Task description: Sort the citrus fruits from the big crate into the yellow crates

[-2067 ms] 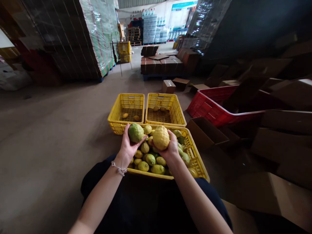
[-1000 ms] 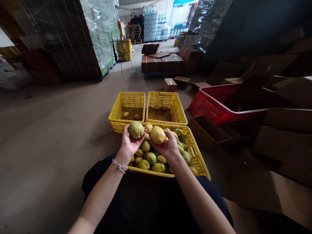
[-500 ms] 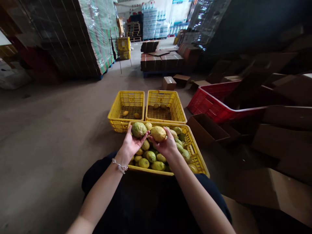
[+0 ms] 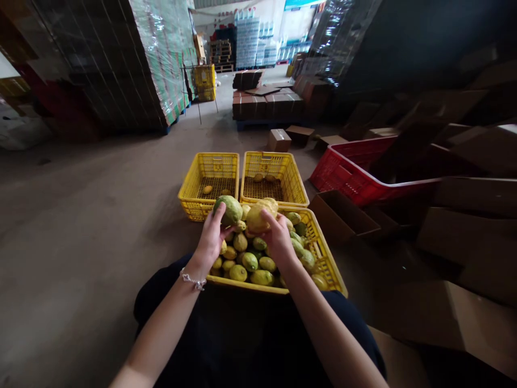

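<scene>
My left hand (image 4: 209,238) is closed around a green lemon (image 4: 231,211), its thumb on the near side. In my right hand (image 4: 278,237) is a knobbly yellow lemon (image 4: 255,219), slightly blurred, with the thumb across it. The two fruits are held side by side above a yellow plastic crate (image 4: 328,252), which contains several green and yellow lemons (image 4: 249,261). Beyond it stand two more yellow crates. The left crate (image 4: 188,198) has a small lemon (image 4: 207,189) and a partly hidden one on its floor; the right crate (image 4: 298,180) has two lemons (image 4: 258,177).
A red crate (image 4: 343,172) and an open cardboard box (image 4: 341,215) stand to the right, among more cardboard (image 4: 456,312). Farther off are stacked flattened cartons (image 4: 266,105), a small box (image 4: 279,140) and a wrapped pallet stack (image 4: 161,59). Concrete floor (image 4: 100,215) extends to the left.
The left hand has turned, bringing its thumb up over the green lemon, and shifted slightly left. The right hand has rotated the yellow lemon, with its thumb now across it.
</scene>
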Motion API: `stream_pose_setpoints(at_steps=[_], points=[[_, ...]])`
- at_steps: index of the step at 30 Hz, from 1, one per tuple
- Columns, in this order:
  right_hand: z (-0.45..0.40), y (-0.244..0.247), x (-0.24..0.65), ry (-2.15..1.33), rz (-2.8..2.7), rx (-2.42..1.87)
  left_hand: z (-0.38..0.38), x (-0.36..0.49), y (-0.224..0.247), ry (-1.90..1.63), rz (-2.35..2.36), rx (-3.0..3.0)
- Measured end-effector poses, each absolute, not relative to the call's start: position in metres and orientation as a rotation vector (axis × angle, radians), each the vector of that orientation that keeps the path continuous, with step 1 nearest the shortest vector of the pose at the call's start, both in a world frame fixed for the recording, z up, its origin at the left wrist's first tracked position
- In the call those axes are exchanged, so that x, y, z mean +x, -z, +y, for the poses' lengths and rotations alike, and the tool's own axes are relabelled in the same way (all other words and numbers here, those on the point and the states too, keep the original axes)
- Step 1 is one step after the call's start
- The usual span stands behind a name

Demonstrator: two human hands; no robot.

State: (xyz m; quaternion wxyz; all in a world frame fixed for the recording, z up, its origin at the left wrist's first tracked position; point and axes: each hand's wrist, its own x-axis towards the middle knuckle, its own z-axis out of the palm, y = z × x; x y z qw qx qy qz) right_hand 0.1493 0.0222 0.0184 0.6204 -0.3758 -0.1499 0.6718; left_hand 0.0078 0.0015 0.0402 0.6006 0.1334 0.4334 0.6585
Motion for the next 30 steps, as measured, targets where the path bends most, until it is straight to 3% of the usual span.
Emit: stream_pose_setpoints(at_steps=[6,12,23,30], points=[[0.01,-0.023,0.149,-1.113,-0.757,-0.912,-0.005,0.009,-0.042,-1.821,1.079,0.697],[0.009,-0.021,0.149,-0.954,-0.865,-0.9,-0.009,0.011,-0.034,-1.807,1.005,0.964],[0.012,-0.034,0.157,-1.215,-0.71,-0.793,-0.004,0.01,-0.042,-1.673,0.912,0.643],[0.016,-0.041,0.162,-1.716,-0.282,-0.703,0.0,0.007,-0.039,-1.314,0.637,0.159]])
